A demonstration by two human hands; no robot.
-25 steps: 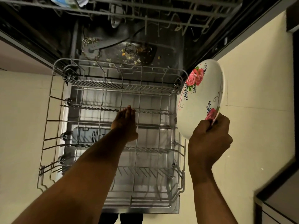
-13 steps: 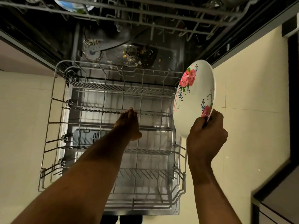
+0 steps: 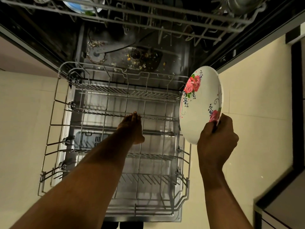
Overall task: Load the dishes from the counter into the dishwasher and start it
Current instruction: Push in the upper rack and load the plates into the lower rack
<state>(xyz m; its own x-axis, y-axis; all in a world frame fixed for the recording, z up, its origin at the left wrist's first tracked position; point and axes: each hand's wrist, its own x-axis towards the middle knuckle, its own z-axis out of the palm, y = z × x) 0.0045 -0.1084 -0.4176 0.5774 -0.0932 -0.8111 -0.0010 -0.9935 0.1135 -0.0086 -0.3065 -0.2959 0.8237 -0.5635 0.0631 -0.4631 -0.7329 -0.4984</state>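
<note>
I am looking down into the open dishwasher, with its lower rack [image 3: 155, 208] pulled out and no dishes in it. My left hand [image 3: 132, 128] reaches into the middle of the rack, fingers stretched out and together, the tips resting on a row of tines [image 3: 99, 113]. My right hand [image 3: 216, 142] grips the lower edge of a white plate [image 3: 198, 109] with pink roses. The plate is held on edge just above the rack's right side.
The upper rack [image 3: 148, 15] juts out at the top, carrying a steel bowl [image 3: 242, 4] and a blue-and-white dish [image 3: 77, 5]. Food scraps lie around the filter on the tub floor [image 3: 140, 57]. Cream floor tiles [image 3: 255, 113] flank the door. A dark cabinet [image 3: 280, 204] stands at lower right.
The plate has drifted slightly left toward the rack's right edge. My left hand stays at the same tine row.
</note>
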